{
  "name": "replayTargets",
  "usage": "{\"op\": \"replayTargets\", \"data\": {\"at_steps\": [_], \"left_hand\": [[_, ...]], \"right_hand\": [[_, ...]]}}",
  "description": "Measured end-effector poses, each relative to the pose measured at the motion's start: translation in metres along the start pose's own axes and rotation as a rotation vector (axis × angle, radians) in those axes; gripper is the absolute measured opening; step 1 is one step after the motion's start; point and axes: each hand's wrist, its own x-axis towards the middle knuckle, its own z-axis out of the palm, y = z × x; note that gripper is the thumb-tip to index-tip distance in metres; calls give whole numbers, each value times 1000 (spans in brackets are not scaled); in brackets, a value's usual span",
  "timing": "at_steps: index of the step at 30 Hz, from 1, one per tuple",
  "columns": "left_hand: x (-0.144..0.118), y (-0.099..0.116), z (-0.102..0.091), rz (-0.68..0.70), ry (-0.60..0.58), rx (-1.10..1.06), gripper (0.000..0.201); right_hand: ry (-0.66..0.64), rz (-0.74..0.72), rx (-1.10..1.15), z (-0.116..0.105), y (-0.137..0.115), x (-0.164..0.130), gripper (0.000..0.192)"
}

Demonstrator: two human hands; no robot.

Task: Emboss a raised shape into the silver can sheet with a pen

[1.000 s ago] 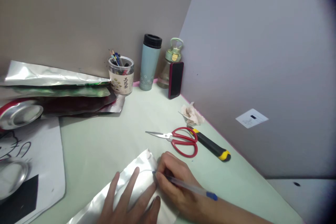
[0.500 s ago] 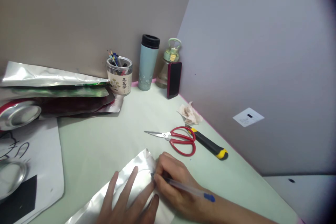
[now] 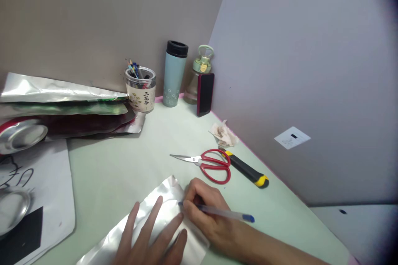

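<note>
A sheet of silver foil (image 3: 169, 188) lies on the table at the bottom centre. My left hand (image 3: 152, 238) rests on it with its fingers spread. A ballpoint pen with a clear barrel and blue end (image 3: 224, 212) is gripped in my right hand (image 3: 207, 209), its tip against the foil near my left index finger. Just beyond my right hand lie red-handled scissors (image 3: 214, 165), closed, blades pointing left. Next to them is a black and yellow utility knife (image 3: 245, 168).
Folded foil bags (image 3: 62, 91) and cut can pieces (image 3: 25, 134) lie at left over paper with a black drawing (image 3: 59, 198). Along the back stand a pen jar (image 3: 140, 91), a tumbler (image 3: 175, 74), a bottle (image 3: 200, 64) and a phone (image 3: 205, 94). A crumpled tissue (image 3: 223, 133) sits by the wall.
The pen's rear end has swung slightly upward as my right hand shifts its angle, with the tip still on the foil. My left hand stays in place.
</note>
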Motion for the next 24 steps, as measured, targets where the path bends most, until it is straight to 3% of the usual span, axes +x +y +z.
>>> {"op": "replayTargets", "data": {"at_steps": [12, 15, 19, 21, 24], "left_hand": [[-1, 3, -1, -40, -2, -18, 22], [2, -5, -5, 51, -18, 35, 23], [5, -14, -13, 193, -120, 116, 39], [5, -13, -13, 175, -113, 110, 37], [4, -7, -11, 37, -59, 50, 26]], "right_hand": [[39, -17, -42, 4, 2, 2, 18], [37, -41, -54, 5, 2, 2, 18], [-2, -46, -61, 3, 0, 0, 18], [-14, -58, -65, 3, 1, -1, 18], [-29, -83, -72, 3, 4, -1, 17]]}}
